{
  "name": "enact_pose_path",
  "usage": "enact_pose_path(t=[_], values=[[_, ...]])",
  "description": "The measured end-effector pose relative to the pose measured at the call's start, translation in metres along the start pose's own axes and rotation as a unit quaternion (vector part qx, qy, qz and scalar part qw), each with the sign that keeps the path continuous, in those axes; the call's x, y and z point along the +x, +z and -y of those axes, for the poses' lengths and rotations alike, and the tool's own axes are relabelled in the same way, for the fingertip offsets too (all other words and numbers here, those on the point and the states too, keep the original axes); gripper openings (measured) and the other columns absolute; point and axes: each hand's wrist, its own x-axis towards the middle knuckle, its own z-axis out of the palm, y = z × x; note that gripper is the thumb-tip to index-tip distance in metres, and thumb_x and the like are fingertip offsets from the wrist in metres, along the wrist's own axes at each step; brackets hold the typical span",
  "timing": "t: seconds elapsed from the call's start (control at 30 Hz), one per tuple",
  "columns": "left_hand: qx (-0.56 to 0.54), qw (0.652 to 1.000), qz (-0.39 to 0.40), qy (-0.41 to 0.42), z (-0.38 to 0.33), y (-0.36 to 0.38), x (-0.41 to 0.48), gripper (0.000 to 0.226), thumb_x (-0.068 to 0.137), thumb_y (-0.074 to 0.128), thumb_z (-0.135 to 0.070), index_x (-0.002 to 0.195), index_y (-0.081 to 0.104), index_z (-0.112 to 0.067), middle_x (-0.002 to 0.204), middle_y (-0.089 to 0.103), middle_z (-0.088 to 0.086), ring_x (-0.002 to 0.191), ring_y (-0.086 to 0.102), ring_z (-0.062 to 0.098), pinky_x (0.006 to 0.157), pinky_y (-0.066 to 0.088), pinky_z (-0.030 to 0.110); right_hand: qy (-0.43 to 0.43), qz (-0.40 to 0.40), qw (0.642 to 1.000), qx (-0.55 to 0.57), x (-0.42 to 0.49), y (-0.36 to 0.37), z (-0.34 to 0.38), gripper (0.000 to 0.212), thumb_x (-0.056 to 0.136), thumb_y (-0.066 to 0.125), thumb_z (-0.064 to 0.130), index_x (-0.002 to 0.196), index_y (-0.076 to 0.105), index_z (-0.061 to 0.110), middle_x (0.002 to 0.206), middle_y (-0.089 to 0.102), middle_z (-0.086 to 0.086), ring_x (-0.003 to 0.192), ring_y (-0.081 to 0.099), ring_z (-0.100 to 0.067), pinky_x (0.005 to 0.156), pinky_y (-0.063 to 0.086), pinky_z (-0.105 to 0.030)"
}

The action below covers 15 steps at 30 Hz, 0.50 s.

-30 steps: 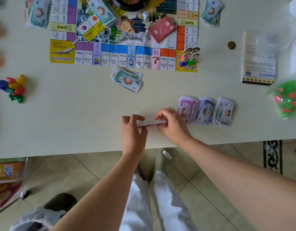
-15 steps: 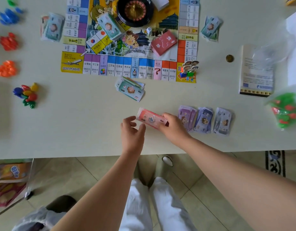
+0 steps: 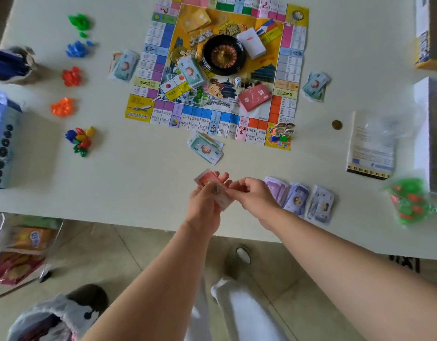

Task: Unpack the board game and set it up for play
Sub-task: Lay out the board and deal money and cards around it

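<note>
Both hands are clamping one red stack of paper play money just above the near part of the pale counter.

At the left, five heaps of plastic pieces are lying apart: green heap, blue heap, red heap, orange heap and mixed-colour heap. The square colourful paper game board is lying flat, carrying one black roulette wheel, one white die, three card decks and a cluster of cardboard figure pawns; its near squares are showing "1400", "1600", "2400", "2200" and "?". Four teal banknote stacks are sitting on and around it. The left hand and right hand are meeting, fingers curled on the red stack. Rightward are lying three lilac banknote stacks, one brass coin, one printed sheet and one clear bag of green and red pieces.
</note>
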Motion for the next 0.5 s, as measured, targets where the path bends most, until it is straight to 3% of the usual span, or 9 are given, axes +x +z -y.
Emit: enact_pose_path(t=[0.17,0.33,0.43,0.5], values=[[-0.011,1.0,-0.012,0.004,-0.016,0.0,0.014,0.016,0.1,0.042,-0.007,0.106,0.057,-0.007,0.105,0.069,0.014,0.093,0.066,0.029,0.085,0.054,0.041,-0.017,0.012,1.0,-0.021,0.014,0.008,0.019,0.012,0.083,0.074,0.018,0.081,0.062,0.015,0.073,0.062,0.004,0.048,0.05,0.007,0.046,0.036,-0.006],[0.013,1.0,-0.025,0.004,-0.04,0.0,0.04,0.026,0.091,0.041,-0.001,0.107,0.062,-0.004,0.103,0.07,0.017,0.099,0.066,0.032,0.091,0.053,0.043,-0.033,-0.028,0.997,-0.062,0.046,0.02,0.034,0.015,0.081,0.075,0.02,0.087,0.063,0.013,0.077,0.068,-0.001,0.063,0.057,-0.005,0.056,0.043,-0.014],[0.051,0.998,-0.045,0.004,-0.062,-0.001,0.058,0.033,0.084,0.037,0.007,0.105,0.063,0.0,0.096,0.07,0.019,0.085,0.068,0.029,0.075,0.057,0.036,-0.05,-0.055,0.991,-0.108,0.069,0.028,0.044,0.016,0.078,0.078,0.021,0.082,0.063,0.017,0.078,0.07,-0.003,0.07,0.062,-0.012,0.065,0.048,-0.021],[0.068,0.996,-0.062,0.014,-0.074,-0.002,0.069,0.029,0.087,0.037,0.006,0.095,0.063,-0.005,0.091,0.068,0.016,0.079,0.066,0.026,0.075,0.054,0.036,-0.066,-0.104,0.984,-0.131,0.085,0.036,0.048,0.017,0.077,0.078,0.017,0.073,0.062,0.02,0.073,0.067,0.002,0.068,0.061,-0.013,0.067,0.048,-0.024]])
